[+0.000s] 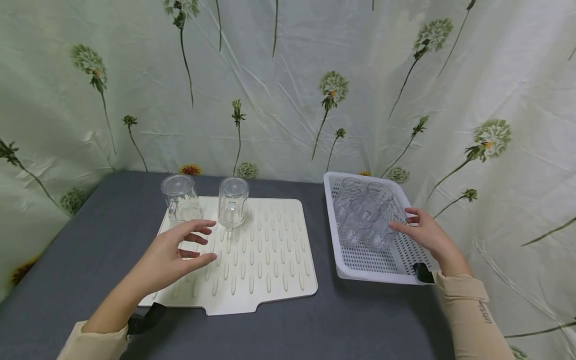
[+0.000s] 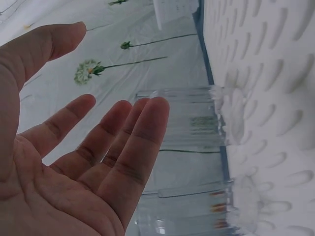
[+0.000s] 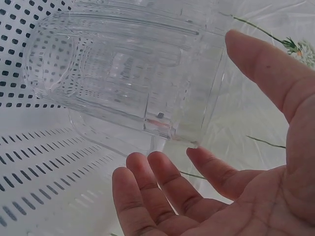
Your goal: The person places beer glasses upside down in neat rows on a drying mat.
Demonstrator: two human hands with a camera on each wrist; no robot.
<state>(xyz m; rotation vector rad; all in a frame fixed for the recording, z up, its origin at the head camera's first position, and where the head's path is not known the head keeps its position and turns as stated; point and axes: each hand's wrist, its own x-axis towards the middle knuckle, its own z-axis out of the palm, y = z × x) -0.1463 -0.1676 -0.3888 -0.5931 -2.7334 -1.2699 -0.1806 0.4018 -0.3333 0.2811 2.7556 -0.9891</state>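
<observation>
My left hand (image 1: 168, 255) hovers over the near left of a white ridged mat (image 1: 270, 260), fingers loosely spread and holding nothing. Just beyond it, two clear glass mugs (image 1: 233, 200) stand upside down along the mat's far side. On the right, several more clear glass mugs (image 1: 364, 215) sit close together in a white perforated basket (image 1: 330, 230). My right hand (image 1: 425, 235) reaches over the basket's right side. In the right wrist view its thumb and fingertips (image 3: 204, 162) lie right at the edge of one mug (image 3: 118, 78), not curled round it.
A dark grey cloth (image 1: 310, 330) covers the table under the mat and basket. Behind and to the sides hangs a pale curtain (image 1: 279, 125) printed with dandelions. The basket's raised wall surrounds the mugs in it.
</observation>
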